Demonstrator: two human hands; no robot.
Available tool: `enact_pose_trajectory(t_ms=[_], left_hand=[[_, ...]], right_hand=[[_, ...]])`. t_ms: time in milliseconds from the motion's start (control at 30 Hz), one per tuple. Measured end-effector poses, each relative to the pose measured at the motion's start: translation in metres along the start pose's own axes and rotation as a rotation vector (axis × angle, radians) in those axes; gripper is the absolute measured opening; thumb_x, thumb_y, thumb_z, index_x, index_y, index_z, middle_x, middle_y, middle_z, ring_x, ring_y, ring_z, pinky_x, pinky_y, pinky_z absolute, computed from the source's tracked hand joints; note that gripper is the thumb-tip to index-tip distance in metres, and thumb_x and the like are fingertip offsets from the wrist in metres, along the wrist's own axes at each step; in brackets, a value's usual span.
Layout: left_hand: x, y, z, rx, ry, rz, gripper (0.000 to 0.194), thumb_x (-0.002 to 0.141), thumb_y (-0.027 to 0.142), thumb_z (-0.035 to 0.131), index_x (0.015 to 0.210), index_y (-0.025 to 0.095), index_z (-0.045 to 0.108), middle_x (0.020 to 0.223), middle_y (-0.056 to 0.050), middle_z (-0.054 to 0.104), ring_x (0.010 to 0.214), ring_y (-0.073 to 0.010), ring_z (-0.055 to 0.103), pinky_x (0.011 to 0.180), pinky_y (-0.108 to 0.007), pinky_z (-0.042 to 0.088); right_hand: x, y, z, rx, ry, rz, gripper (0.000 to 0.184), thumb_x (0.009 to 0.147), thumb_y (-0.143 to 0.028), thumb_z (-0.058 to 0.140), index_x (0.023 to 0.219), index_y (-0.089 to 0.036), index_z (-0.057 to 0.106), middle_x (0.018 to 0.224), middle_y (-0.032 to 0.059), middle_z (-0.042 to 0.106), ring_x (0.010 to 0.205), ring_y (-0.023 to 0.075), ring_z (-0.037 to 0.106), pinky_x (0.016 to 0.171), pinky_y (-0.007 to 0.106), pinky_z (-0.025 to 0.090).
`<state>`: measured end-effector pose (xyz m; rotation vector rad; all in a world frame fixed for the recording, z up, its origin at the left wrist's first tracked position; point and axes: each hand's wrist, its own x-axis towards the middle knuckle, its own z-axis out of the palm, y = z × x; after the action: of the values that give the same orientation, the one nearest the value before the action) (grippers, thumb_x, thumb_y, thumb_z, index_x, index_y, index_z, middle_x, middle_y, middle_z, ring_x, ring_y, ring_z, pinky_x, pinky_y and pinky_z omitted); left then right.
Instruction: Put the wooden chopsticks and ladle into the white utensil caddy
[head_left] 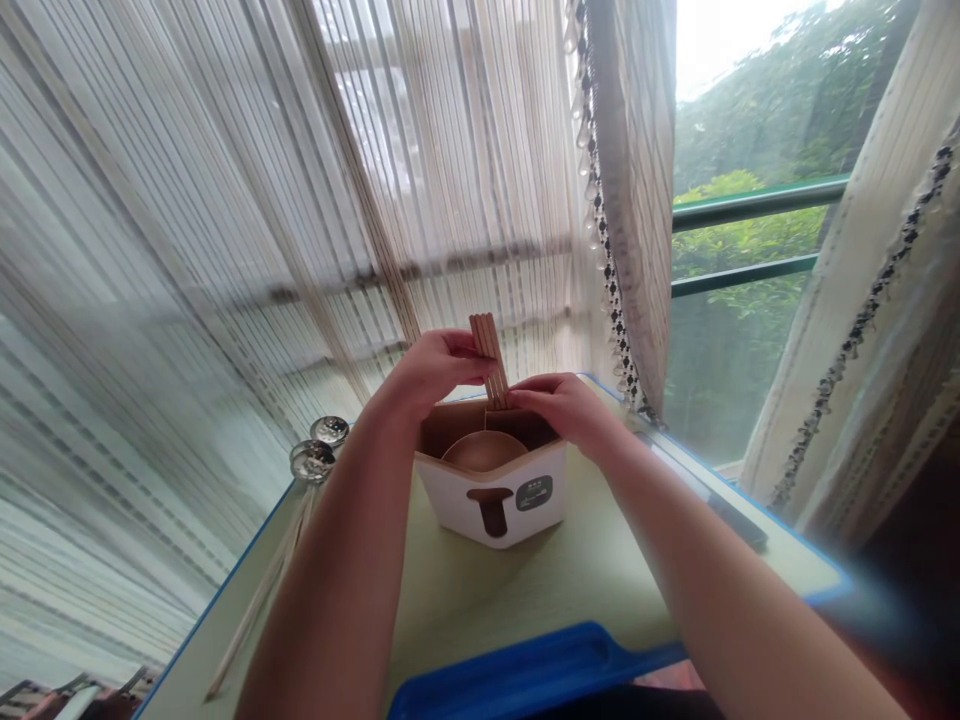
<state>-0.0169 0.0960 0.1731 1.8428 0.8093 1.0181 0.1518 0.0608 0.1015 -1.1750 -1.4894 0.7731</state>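
A flat row of several brown wooden chopsticks (484, 340) stands upright, slightly tilted, over the open top of a white cardboard box (454, 497). My left hand (442, 368) pinches the row from the left at mid-length. From the right, my right hand (559, 402) has its fingertips closed at the lower end of the row, just above the box's back rim. Inside the box sits a round brown bowl-like piece (486, 452). The box's front has a T-shaped cutout and a dark printed label. Where the sticks' lower ends meet the box is partly hidden.
Two metal-headed ladles (312, 462) with long wooden handles lie along the left edge of the pale green table (457, 590). A blue tray-like edge (525, 660) is closest to me. A dark flat object (731, 520) lies on the right. Sheer curtains (450, 150) hang behind.
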Motion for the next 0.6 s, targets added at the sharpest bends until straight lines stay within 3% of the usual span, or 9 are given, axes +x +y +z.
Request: enact_pose_trajectory(t_ms=[267, 600], left_hand=[[-0.0015, 0.0031, -0.0014, -0.003, 0.061, -0.015, 0.033, 0.05, 0.022, 0.079, 0.08, 0.011, 0.07, 0.071, -0.004, 0.067, 0.071, -0.0164, 0.062, 0.076, -0.036, 0.052], [-0.001, -0.0011, -0.0096, 0.058, 0.015, -0.071, 0.027, 0.053, 0.019, 0.077, 0.078, 0.012, 0.068, 0.072, -0.005, 0.066, 0.072, -0.0167, 0.063, 0.073, -0.035, 0.052]], right_hand=[[-0.0012, -0.0011, -0.0007, -0.064, 0.051, 0.015, 0.028, 0.065, -0.041, 0.065, 0.079, -0.017, 0.072, 0.061, 0.0008, 0.063, 0.054, 0.0105, 0.051, 0.046, 0.021, 0.035], [-0.0011, 0.0012, -0.0004, -0.061, 0.005, -0.018, 0.029, 0.07, -0.041, 0.06, 0.082, -0.018, 0.073, 0.07, 0.0026, 0.068, 0.066, 0.0145, 0.057, 0.057, 0.025, 0.04]])
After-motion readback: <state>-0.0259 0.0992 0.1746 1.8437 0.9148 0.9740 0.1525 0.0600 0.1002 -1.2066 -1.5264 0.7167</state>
